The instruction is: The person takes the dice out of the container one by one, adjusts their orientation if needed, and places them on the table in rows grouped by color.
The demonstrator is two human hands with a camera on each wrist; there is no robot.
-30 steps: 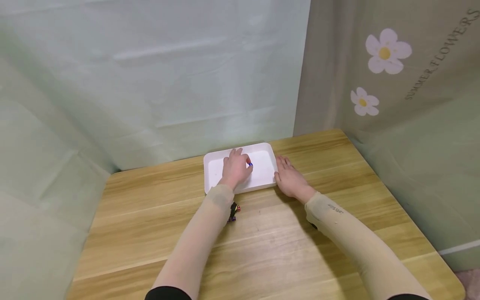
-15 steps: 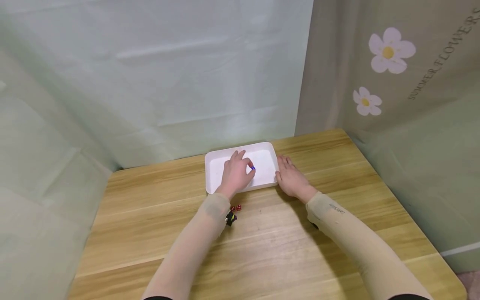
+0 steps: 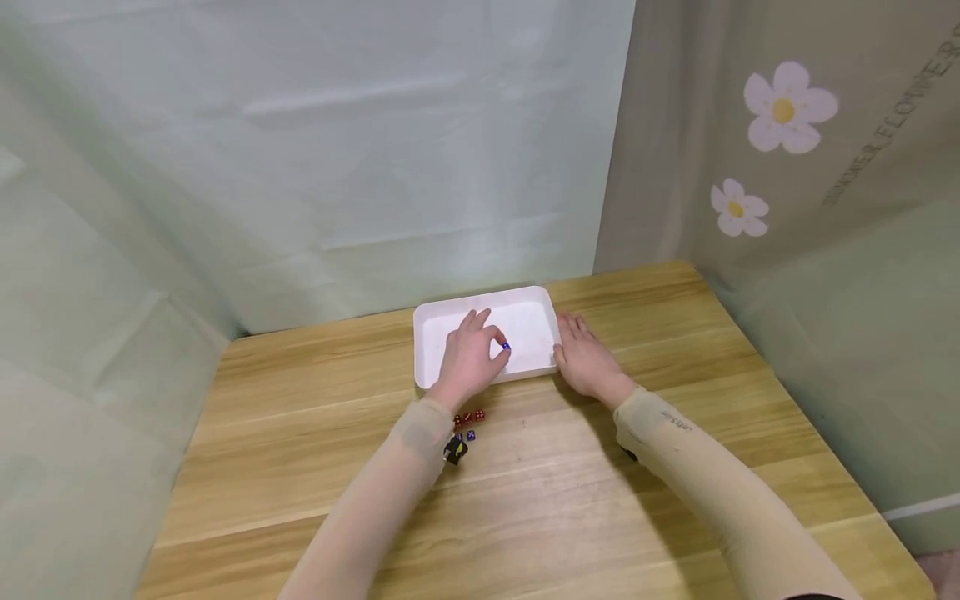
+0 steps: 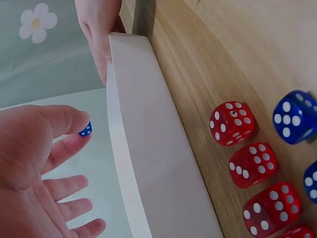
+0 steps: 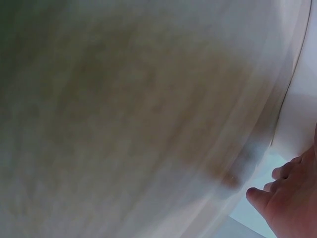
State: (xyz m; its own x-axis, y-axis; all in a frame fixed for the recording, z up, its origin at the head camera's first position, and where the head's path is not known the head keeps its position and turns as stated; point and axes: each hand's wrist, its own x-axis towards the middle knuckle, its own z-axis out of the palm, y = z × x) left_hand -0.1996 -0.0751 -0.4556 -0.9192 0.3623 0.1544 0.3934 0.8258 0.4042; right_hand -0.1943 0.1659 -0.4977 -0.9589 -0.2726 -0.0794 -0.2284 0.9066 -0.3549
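In the head view my left hand is over the white tray. It pinches a small blue die between thumb and index finger, with the other fingers extended. The left wrist view also has this die at the fingertips, inside the tray's near wall. My right hand lies along the tray's right end, fingers straight and touching its side. Only part of that hand shows at the right wrist view's edge.
Outside the tray's near wall, several red dice sit in a row on the wooden table. Blue dice lie beside them, partly hidden by my left forearm in the head view. A pale curtain hangs behind the table.
My left hand, still pinching the blue die, has drawn slightly toward me. More red and blue dice show beside its wrist. The right hand stays against the tray.
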